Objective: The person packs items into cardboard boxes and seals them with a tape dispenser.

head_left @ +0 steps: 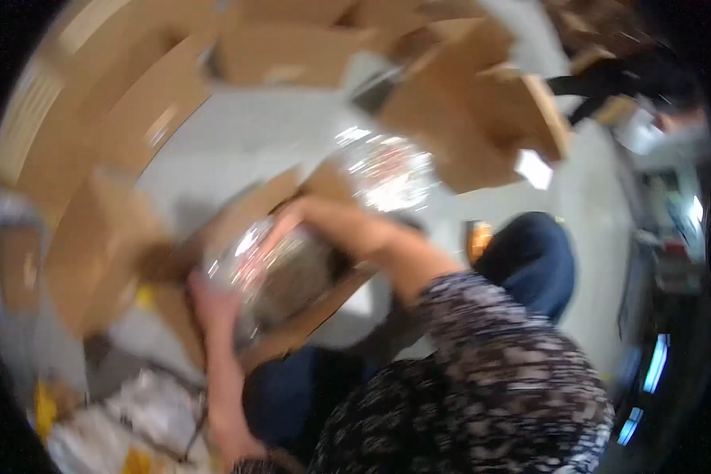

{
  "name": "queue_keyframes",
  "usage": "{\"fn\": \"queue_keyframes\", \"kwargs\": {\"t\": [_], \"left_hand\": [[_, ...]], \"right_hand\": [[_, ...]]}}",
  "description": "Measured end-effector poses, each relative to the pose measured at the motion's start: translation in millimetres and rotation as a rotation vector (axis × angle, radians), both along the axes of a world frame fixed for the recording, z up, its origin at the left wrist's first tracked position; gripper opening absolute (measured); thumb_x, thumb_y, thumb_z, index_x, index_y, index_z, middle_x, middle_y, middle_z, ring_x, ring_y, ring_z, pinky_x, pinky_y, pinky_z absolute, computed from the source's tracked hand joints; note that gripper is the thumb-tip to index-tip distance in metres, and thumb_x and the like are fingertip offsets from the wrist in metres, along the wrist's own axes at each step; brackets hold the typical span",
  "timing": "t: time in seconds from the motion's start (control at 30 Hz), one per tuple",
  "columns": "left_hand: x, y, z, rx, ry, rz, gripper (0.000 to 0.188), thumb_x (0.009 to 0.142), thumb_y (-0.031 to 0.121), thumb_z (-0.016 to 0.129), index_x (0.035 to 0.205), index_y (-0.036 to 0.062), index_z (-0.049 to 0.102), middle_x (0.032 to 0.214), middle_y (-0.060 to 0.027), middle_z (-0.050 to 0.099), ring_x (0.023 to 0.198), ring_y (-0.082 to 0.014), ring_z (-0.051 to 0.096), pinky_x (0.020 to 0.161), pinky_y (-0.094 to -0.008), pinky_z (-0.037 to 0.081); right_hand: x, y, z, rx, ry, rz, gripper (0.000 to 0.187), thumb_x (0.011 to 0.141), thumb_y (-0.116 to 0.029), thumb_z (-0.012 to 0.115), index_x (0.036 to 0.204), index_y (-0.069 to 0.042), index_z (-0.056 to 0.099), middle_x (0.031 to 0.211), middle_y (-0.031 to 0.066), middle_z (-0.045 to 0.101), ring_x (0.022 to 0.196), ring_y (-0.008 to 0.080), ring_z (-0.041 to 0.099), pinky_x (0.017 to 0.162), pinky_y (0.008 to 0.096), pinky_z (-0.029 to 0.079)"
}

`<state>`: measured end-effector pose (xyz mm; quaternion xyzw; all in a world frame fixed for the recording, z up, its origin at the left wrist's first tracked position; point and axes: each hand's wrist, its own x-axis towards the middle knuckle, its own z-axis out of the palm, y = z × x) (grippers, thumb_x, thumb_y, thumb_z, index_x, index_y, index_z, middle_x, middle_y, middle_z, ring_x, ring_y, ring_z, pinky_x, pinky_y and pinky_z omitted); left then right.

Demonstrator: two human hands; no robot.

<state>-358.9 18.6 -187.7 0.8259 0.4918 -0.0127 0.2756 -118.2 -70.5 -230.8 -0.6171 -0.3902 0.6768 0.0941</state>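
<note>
An open cardboard box (288, 344) stands in front of me with its flaps spread. Inside it lies a shiny package in clear plastic (292, 276), with some reddish content showing through. My left hand (213, 300) is at the package's left side, by the box wall, its fingers partly smeared. From the far side my right hand (288, 220) reaches over the box edge, with its fingers on the plastic. Both hands seem to grip the package, though blur hides the fingertips. Another clear plastic package (391, 170) sits just beyond the box, near my right forearm.
Large open cartons (466, 103) stand at the far right, with more boxes (280, 55) along the back and left. White and yellow bags (150, 411) lie at lower left. A small orange item (479, 239) is beside my knee (529, 265). Another person's hand (679, 122) shows at far right.
</note>
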Motion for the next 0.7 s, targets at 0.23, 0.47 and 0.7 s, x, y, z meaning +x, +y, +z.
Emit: {"fn": "queue_keyframes", "kwargs": {"t": [0.23, 0.47, 0.7], "left_hand": [[-22, 4, 3, -0.170, 0.105, 0.110, 0.095, 0.064, 0.028, 0.071, 0.139, 0.0020, 0.019, 0.135, -0.0221, 0.039, 0.124, -0.0345, 0.039, 0.102, -0.0403, 0.035], [-22, 8, -1, -0.148, 0.138, 0.101, 0.098, 0.064, 0.034, 0.075, 0.139, 0.0044, 0.020, 0.136, -0.0211, 0.037, 0.123, -0.0335, 0.040, 0.101, -0.0400, 0.036], [-17, 1, 2, -0.092, 0.142, 0.109, 0.092, 0.063, 0.031, 0.074, 0.136, 0.0024, 0.024, 0.128, -0.0225, 0.045, 0.116, -0.0358, 0.047, 0.097, -0.0399, 0.039]], "right_hand": [[-22, 3, -24, 0.102, -0.103, -0.010, 0.129, 0.050, -0.071, 0.073, 0.138, 0.008, 0.020, 0.143, 0.0267, 0.025, 0.133, 0.0344, 0.025, 0.109, 0.0397, 0.023], [-39, 13, 9, 0.070, -0.319, 0.088, 0.121, 0.053, -0.065, 0.075, 0.135, 0.010, 0.027, 0.142, 0.0278, 0.025, 0.134, 0.0352, 0.023, 0.109, 0.0399, 0.024], [-37, 13, 4, -0.097, 0.064, 0.010, 0.078, 0.061, -0.051, 0.075, 0.116, 0.002, 0.058, 0.131, 0.0205, 0.047, 0.129, 0.0307, 0.035, 0.101, 0.0398, 0.032]]}}
